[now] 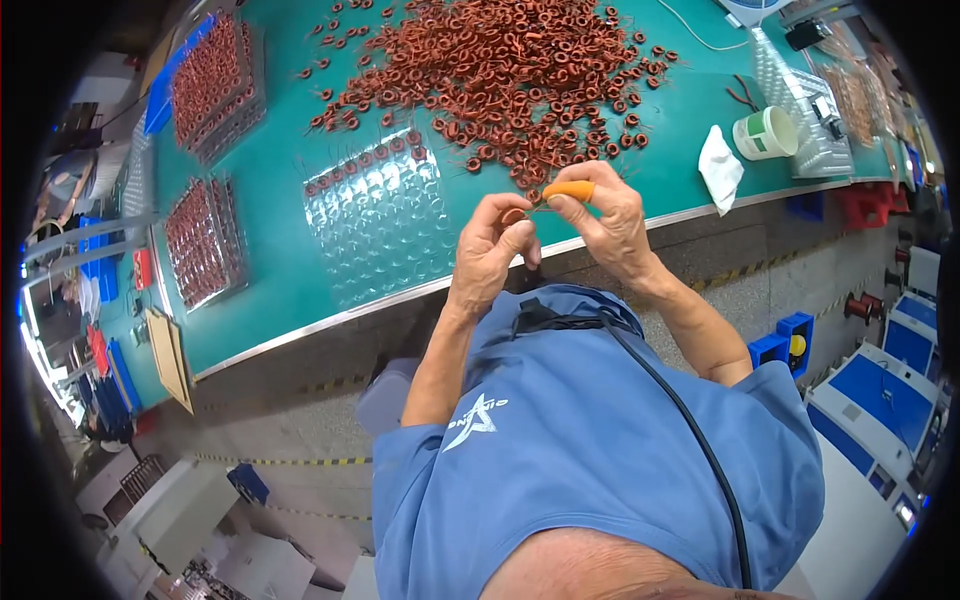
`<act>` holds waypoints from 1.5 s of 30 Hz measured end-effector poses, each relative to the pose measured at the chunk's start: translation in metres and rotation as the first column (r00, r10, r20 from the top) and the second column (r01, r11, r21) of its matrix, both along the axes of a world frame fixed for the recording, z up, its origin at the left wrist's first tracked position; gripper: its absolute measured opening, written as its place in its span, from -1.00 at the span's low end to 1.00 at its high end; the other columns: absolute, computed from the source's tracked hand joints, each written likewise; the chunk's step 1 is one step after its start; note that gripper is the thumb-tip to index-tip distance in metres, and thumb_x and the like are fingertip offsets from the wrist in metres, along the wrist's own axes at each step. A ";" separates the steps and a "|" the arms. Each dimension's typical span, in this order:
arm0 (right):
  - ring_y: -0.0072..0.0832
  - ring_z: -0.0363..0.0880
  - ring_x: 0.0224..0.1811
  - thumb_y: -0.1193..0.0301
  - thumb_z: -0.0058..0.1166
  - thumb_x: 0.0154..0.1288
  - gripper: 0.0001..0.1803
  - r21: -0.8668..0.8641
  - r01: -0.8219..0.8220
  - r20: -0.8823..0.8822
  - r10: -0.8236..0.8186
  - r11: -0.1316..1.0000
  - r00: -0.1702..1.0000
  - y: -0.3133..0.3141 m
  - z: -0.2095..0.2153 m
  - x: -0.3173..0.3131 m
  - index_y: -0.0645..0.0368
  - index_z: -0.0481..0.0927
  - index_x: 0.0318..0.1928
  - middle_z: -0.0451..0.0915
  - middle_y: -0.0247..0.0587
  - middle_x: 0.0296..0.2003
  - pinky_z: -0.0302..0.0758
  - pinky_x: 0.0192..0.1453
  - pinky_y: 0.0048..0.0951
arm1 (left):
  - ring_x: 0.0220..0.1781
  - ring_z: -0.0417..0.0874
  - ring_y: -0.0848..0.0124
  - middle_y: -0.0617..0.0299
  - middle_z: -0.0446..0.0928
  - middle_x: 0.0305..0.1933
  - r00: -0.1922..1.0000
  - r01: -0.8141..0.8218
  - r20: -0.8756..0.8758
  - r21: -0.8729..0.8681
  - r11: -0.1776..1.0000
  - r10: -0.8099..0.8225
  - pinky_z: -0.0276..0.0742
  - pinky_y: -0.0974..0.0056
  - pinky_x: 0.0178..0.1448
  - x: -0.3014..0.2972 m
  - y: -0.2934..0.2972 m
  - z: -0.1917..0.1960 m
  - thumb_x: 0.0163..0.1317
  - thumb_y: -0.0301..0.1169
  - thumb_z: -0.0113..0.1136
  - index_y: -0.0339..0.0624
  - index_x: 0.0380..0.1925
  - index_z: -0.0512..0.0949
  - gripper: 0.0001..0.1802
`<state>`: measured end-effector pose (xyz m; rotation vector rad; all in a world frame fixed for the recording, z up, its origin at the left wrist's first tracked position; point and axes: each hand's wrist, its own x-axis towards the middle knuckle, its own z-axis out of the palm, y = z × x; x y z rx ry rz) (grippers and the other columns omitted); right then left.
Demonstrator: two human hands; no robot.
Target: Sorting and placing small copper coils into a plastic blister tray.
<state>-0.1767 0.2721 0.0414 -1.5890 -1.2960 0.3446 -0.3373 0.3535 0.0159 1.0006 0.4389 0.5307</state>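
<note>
Fingers of your left hand (497,243) pinch a small red coil ring (513,216) just above the bench edge (330,322); your right hand (608,215) closes on an orange-handled tool (569,189) touching it, held close for sight. Loose rings (500,70) lie heaped beyond, near the clear tray (385,225). Tool tip and ring leads are too small to judge.

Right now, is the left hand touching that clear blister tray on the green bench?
Apart. The head view shows the left hand raised at the bench edge, pinching a small coil, with green mat between it and the clear tray.
</note>
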 end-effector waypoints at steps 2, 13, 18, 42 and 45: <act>-0.31 0.55 -0.16 0.45 0.29 0.13 -0.86 0.050 -0.032 0.134 0.025 0.998 0.991 -0.002 0.000 0.003 0.24 0.66 -0.31 0.60 -0.21 -0.29 0.48 -0.09 -0.35 | -0.48 0.49 0.49 0.29 0.37 -0.50 1.000 0.013 -0.010 -0.009 1.000 -0.013 0.45 0.42 -0.40 -0.004 0.000 0.005 0.42 -0.37 0.00 -0.25 -0.04 0.37 -0.78; -0.66 0.47 -0.33 0.39 0.16 0.30 -0.85 -0.041 -0.013 -0.404 -0.004 0.999 0.915 0.006 -0.005 -0.019 0.24 0.65 -0.29 0.60 -0.34 -0.34 0.40 -0.25 -0.59 | -0.56 0.43 0.44 0.28 0.31 -0.49 0.975 -0.179 0.096 -0.200 0.963 0.201 0.41 0.38 -0.53 -0.001 -0.015 0.014 0.43 -0.29 0.00 -0.19 -0.10 0.37 -0.79; -0.61 0.56 -0.17 0.29 0.11 0.38 -0.65 -0.163 -0.120 -0.626 -0.009 0.979 0.779 -0.009 -0.023 -0.016 0.31 0.57 0.00 0.64 -0.25 -0.17 0.48 0.00 -0.55 | -0.54 0.44 0.45 0.27 0.33 -0.48 0.962 -0.257 0.043 -0.189 0.948 0.270 0.44 0.37 -0.49 -0.004 -0.015 0.012 0.44 -0.30 -0.02 -0.18 -0.05 0.35 -0.78; -0.71 0.40 -0.69 0.20 0.14 0.35 -0.67 -0.293 -0.301 -0.794 -0.056 0.907 0.605 -0.014 -0.019 -0.006 0.26 0.57 -0.30 0.53 -0.37 -0.61 0.30 -0.62 -0.69 | -0.56 0.50 0.47 0.22 0.41 -0.56 0.983 0.015 -0.183 -0.056 0.998 -0.025 0.46 0.40 -0.50 -0.021 -0.018 -0.005 0.43 -0.17 0.00 -0.34 -0.13 0.44 -0.63; -0.72 0.37 -0.70 0.22 0.12 0.36 -0.70 -0.296 -0.302 -0.833 -0.090 0.906 0.546 -0.006 -0.017 -0.006 0.23 0.57 -0.34 0.50 -0.40 -0.64 0.26 -0.64 -0.68 | -0.59 0.48 0.54 0.28 0.44 -0.56 0.978 0.024 -0.203 0.306 0.952 0.041 0.38 0.44 -0.52 -0.020 -0.014 -0.010 0.44 -0.23 -0.01 -0.28 -0.08 0.47 -0.69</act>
